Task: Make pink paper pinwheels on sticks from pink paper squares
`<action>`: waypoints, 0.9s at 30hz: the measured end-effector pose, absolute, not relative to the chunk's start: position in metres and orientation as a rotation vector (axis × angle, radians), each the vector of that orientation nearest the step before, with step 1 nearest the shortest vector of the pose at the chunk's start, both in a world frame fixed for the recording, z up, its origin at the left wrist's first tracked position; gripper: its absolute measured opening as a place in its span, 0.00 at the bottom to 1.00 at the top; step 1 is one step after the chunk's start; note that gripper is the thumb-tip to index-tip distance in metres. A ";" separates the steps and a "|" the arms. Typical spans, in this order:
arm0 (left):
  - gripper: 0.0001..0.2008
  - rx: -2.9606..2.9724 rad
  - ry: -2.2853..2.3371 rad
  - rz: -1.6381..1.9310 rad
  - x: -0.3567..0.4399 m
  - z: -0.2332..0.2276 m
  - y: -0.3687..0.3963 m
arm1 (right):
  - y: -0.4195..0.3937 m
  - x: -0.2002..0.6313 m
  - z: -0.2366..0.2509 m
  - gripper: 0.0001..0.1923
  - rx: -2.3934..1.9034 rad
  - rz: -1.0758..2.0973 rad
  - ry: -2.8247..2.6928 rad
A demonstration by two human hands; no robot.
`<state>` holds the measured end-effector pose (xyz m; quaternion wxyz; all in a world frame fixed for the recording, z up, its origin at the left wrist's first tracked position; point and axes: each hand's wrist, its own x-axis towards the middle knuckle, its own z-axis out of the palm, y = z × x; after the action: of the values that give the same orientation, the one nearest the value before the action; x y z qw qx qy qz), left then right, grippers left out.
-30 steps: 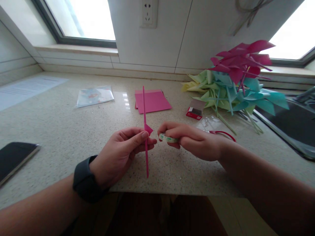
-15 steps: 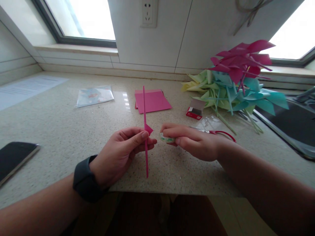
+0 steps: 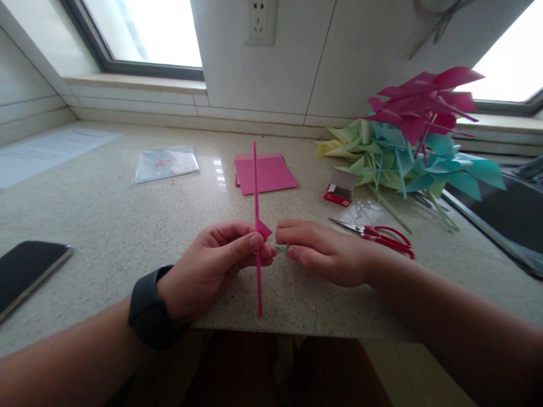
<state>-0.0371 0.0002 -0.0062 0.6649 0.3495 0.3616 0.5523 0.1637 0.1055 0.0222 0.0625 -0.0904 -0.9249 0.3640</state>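
My left hand [image 3: 229, 243] pinches a thin pink paper stick [image 3: 256, 181] near its middle, thumb on top. The stick points away from me, and a small pointed flap of pink paper [image 3: 263, 229] sticks out to the right just above my thumb. Close beside it, my right hand [image 3: 326, 249] is closed on a small roll of tape with green markings [image 3: 281, 248], mostly hidden under the fingers. The left fingertips reach the visible edge of the roll; whether they grip it I cannot tell. Red-handled scissors [image 3: 373, 232] lie behind my right hand.
Pink paper squares [image 3: 271, 175], an open red box [image 3: 339, 191] and a clear plastic bag [image 3: 360, 212] lie beyond my hands. Paper pinwheels [image 3: 424, 113] are piled at the right by the sink [image 3: 513, 209]. A phone [image 3: 31, 271], a packet [image 3: 167, 164] and a printed sheet [image 3: 51, 150] lie left.
My right hand has closed in on the left one and turned, so less of the tape roll shows. The scissors are now more visible. The pink stick remains in my left hand.
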 end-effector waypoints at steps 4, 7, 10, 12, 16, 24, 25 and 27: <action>0.04 0.840 0.837 1.221 -0.038 -0.008 0.000 | 0.101 0.163 0.023 0.09 -0.261 1.125 -2.795; 0.05 0.831 0.857 1.220 -0.038 -0.007 0.000 | 0.100 0.162 0.025 0.09 -0.275 1.115 -2.825; 0.06 0.785 0.858 1.231 -0.037 -0.006 0.001 | 0.101 0.162 0.026 0.10 -0.283 1.104 -2.838; 0.07 0.761 0.853 1.243 -0.036 -0.004 0.001 | 0.101 0.163 0.027 0.10 -0.273 1.114 -2.836; 0.08 0.727 0.857 1.265 -0.034 -0.003 0.003 | 0.103 0.165 0.027 0.10 -0.255 1.175 -2.814; 0.07 0.677 0.877 1.306 -0.035 -0.003 0.003 | 0.109 0.166 0.029 0.07 -0.209 1.201 -2.793; 0.07 0.679 0.877 1.315 -0.034 -0.003 0.003 | 0.110 0.166 0.029 0.07 -0.219 1.206 -2.792; 0.07 0.684 0.877 1.332 -0.034 -0.002 0.002 | 0.110 0.167 0.030 0.07 -0.249 1.207 -2.798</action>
<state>-0.0339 0.0022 -0.0021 0.6466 0.3006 0.3853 0.5857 0.1670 0.1099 0.0298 0.0422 -0.0813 -0.9144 0.3944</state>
